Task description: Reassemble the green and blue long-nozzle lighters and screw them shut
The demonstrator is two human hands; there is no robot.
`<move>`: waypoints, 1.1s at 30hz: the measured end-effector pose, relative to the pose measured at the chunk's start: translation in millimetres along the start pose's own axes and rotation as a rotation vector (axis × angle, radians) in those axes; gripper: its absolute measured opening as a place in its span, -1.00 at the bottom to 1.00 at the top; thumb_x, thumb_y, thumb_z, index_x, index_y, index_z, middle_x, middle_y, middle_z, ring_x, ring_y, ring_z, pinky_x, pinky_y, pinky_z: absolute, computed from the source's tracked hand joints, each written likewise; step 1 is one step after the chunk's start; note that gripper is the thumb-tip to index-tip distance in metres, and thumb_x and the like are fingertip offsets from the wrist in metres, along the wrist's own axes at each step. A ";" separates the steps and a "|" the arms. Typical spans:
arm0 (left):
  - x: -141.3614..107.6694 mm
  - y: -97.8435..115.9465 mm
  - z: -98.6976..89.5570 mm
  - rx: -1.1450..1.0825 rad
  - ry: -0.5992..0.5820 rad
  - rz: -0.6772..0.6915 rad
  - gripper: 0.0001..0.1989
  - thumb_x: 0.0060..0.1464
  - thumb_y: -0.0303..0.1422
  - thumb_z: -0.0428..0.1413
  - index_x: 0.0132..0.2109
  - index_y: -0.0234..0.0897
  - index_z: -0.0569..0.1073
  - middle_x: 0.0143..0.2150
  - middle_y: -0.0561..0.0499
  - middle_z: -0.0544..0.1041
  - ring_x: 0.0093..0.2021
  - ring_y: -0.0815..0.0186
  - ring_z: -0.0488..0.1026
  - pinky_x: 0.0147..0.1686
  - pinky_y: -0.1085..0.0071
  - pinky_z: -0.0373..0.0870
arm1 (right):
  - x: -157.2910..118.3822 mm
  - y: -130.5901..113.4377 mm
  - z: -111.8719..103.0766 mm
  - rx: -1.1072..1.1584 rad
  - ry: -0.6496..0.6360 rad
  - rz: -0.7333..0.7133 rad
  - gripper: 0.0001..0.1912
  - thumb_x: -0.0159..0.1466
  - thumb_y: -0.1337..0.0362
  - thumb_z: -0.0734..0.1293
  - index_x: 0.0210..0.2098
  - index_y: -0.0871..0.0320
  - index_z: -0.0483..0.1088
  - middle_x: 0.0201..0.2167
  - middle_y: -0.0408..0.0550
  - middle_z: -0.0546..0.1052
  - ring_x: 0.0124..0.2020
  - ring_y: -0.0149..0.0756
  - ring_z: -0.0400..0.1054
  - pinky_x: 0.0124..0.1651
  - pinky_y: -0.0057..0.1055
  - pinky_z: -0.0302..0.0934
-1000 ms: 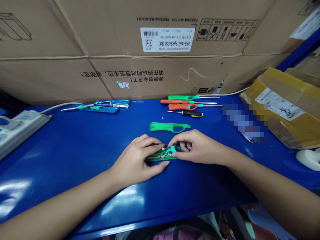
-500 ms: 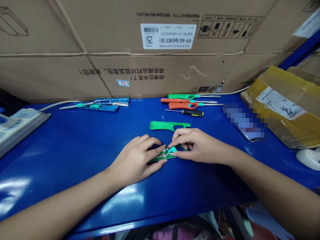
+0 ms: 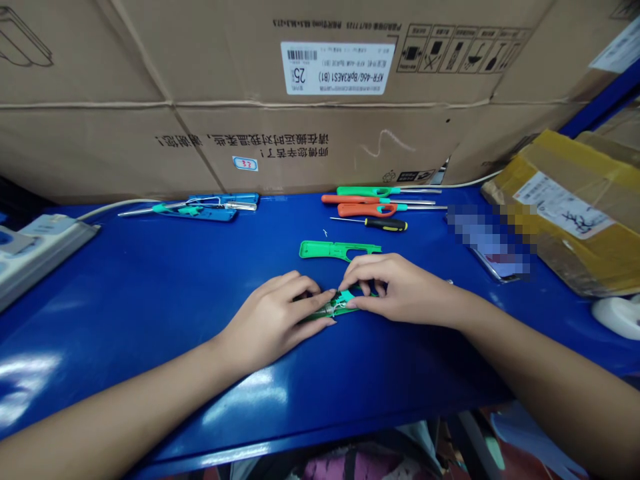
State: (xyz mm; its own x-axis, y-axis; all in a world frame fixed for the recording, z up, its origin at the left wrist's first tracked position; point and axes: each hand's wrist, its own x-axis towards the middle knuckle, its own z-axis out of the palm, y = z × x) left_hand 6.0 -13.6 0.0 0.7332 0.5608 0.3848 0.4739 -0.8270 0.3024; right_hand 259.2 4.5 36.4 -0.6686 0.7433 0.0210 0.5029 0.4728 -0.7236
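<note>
My left hand (image 3: 283,310) is closed around the handle end of an opened green lighter (image 3: 341,308), the long-nosed kind, lying on the blue table. Inside its half shell show a turquoise trigger piece, a clear part and a thin white wire. At the trigger, my right hand (image 3: 387,290) pinches with thumb and index finger; they hide just what is held there. Just beyond the hands lies the loose green half shell (image 3: 325,250), hollow side up.
Behind stand whole green (image 3: 365,191) and orange lighters (image 3: 367,210), with a screwdriver (image 3: 387,225). Opened blue lighter parts (image 3: 220,215) lie back left. A power strip (image 3: 45,247) is left; a phone (image 3: 493,250), a taped parcel (image 3: 565,200) and a white mouse (image 3: 617,318) are right. A cardboard box (image 3: 225,87) walls the back.
My right fingers have shifted slightly at the trigger piece, and my left index finger has slid a little to the right. The lighter stays in place.
</note>
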 end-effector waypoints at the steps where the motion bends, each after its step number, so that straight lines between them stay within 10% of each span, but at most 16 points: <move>1: 0.1 0.6 -0.4 0.020 -0.006 0.002 -0.66 0.30 -0.24 0.15 0.15 -0.26 0.52 -0.12 -0.08 0.55 -0.18 0.24 0.46 -0.18 0.31 0.45 | -0.2 -0.1 -0.4 -0.006 -0.001 0.001 -0.87 0.26 0.35 0.44 -0.17 0.18 0.56 -0.26 -0.12 0.52 -0.38 -0.46 0.32 -0.32 -0.47 0.22; 25: 3.9 5.1 -2.8 0.051 -0.046 -0.051 -0.68 0.35 -0.27 0.08 0.14 -0.26 0.53 -0.10 -0.11 0.55 -0.18 0.23 0.43 -0.17 0.27 0.42 | -7.5 -4.7 -18.2 -0.154 0.110 0.000 -0.86 0.38 0.25 0.31 -0.25 0.15 0.48 -0.27 -0.07 0.54 -0.30 -0.35 0.35 -0.21 -0.38 0.21; 33: 4.2 4.4 -2.5 0.019 -0.005 -0.092 -0.70 0.32 -0.28 0.11 0.11 -0.28 0.55 -0.11 -0.11 0.55 -0.19 0.22 0.45 -0.17 0.26 0.44 | -14.0 1.5 -22.2 -0.283 -0.113 -0.006 -0.96 0.32 0.30 0.37 -0.23 0.11 0.46 -0.18 -0.04 0.51 -0.09 -0.20 0.37 -0.03 -0.25 0.22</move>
State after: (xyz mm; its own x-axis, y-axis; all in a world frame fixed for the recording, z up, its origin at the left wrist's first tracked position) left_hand 9.9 -14.8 5.1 0.6889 0.6339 0.3516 0.5481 -0.7730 0.3195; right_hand 281.4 5.3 50.4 -0.7206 0.6904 -0.0633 0.6209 0.6020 -0.5022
